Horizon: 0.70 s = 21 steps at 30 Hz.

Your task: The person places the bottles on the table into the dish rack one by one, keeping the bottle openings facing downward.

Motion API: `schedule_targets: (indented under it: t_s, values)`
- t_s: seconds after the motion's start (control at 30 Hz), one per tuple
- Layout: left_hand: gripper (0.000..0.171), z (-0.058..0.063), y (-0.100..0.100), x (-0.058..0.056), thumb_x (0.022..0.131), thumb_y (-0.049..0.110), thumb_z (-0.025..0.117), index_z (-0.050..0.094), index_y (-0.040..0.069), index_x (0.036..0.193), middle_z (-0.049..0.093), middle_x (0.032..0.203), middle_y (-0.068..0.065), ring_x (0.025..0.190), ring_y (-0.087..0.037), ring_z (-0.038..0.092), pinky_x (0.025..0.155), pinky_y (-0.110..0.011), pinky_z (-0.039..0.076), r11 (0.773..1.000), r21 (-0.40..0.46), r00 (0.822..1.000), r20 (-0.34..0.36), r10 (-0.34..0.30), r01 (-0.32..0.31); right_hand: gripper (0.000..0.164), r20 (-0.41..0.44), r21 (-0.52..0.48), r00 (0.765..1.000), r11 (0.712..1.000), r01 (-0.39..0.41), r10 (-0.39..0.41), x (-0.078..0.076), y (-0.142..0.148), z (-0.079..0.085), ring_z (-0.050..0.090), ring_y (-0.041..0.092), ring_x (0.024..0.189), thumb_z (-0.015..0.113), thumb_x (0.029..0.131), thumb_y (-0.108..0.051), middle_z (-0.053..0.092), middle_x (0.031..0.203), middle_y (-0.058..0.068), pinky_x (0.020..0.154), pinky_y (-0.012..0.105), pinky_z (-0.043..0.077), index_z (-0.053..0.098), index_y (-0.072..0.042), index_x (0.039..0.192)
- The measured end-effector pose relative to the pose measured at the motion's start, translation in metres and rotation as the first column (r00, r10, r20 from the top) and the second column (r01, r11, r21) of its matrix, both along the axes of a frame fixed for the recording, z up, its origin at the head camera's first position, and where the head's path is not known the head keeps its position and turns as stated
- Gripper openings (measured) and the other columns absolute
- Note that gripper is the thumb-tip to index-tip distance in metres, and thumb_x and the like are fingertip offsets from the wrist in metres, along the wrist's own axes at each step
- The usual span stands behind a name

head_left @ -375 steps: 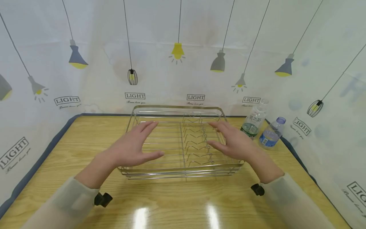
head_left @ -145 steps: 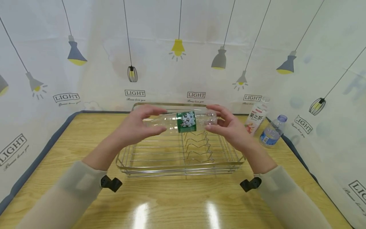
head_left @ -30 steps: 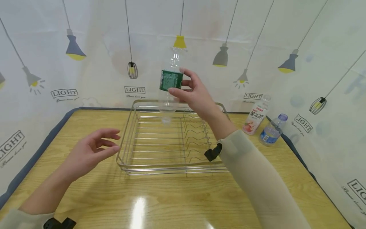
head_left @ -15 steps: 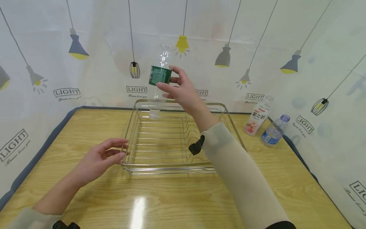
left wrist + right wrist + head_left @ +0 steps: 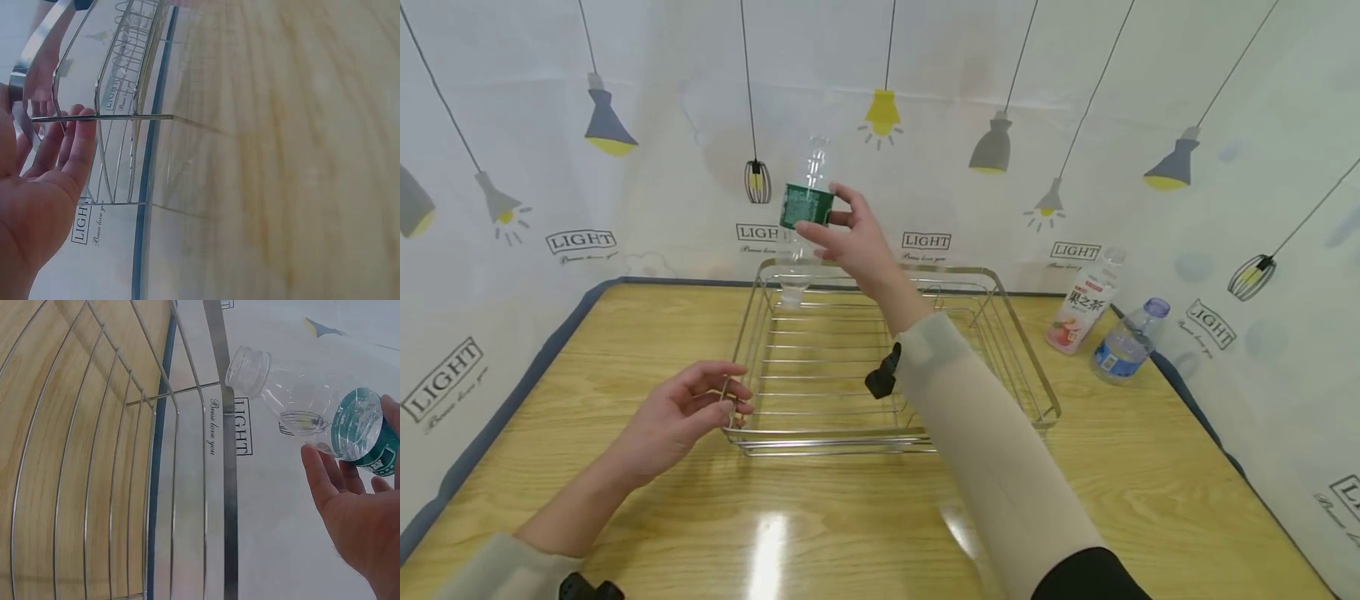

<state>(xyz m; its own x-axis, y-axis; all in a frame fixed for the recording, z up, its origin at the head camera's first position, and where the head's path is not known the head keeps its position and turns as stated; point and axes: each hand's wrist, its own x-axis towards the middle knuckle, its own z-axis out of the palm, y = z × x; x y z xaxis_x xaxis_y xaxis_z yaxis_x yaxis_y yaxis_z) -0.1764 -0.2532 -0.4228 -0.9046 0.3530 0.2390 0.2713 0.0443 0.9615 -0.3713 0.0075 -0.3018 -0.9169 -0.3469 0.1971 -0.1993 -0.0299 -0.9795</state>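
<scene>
My right hand (image 5: 857, 250) holds a clear plastic bottle (image 5: 807, 207) with a green label, thumb on one side and fingers on the other. Slightly tilted, the bottle points neck down over the back left of a wire dish rack (image 5: 850, 432). In the right wrist view, the capless-looking bottle mouth (image 5: 249, 372) appears near the rack's flat rim (image 5: 230, 487). At the rack's front left corner, my left hand (image 5: 677, 417) grips the side, thumb outside and fingers reaching inside. The left wrist view shows the left hand's fingers (image 5: 78, 150) against the wires.
Right of the rack stand a bottle with a white and red label (image 5: 1078, 312) and a smaller bottle with a blue label (image 5: 1120, 346). A wooden table (image 5: 647, 333) lies under everything. A lamp-patterned curtain (image 5: 685, 192) rises behind and along the sides.
Both hands held the bottle sideways earlier; now only the right does, with it upside down. Over the last second it moved left and slightly down, while my left hand came onto the rack's side.
</scene>
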Motion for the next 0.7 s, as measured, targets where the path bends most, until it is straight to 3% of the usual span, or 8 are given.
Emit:
schedule_targets:
  t_s: [0.1,0.43,0.7]
  values:
    - [0.040,-0.001,0.001,0.000,0.109,-0.003,0.062,0.061,0.013,0.146,0.073,0.125,-0.010,0.110,-0.015,0.078,0.090,-0.032,0.068,1.000,0.015,1.000,0.010,-0.006,0.006,0.092,0.005,0.002,1.000,1.000,0.013,-0.013,-0.004,-0.004,-0.007,0.067,0.040,0.129,0.083,0.101,-0.023,0.055,0.153,0.018,0.109,0.053,0.060,0.026,-0.022,0.174]
    - [0.042,0.001,0.003,0.000,0.109,-0.001,0.063,0.060,0.013,0.148,0.072,0.124,-0.012,0.109,-0.016,0.078,0.090,-0.033,0.068,1.000,-0.003,0.999,0.032,0.018,-0.018,0.093,0.042,0.063,0.997,0.996,0.057,-0.060,-0.011,-0.011,-0.033,0.069,0.031,0.124,0.085,0.099,-0.028,0.054,0.154,0.017,0.105,0.045,0.063,0.029,-0.027,0.173]
    - [0.041,0.003,0.002,0.001,0.109,0.000,0.063,0.060,0.013,0.148,0.072,0.124,-0.010,0.108,-0.015,0.078,0.090,-0.033,0.068,1.000,-0.010,0.999,0.044,0.019,-0.019,0.095,0.051,0.186,0.998,0.982,0.012,-0.022,-0.009,-0.019,-0.051,0.068,0.033,0.121,0.085,0.099,-0.028,0.053,0.152,0.019,0.107,0.053,0.061,0.026,-0.024,0.173]
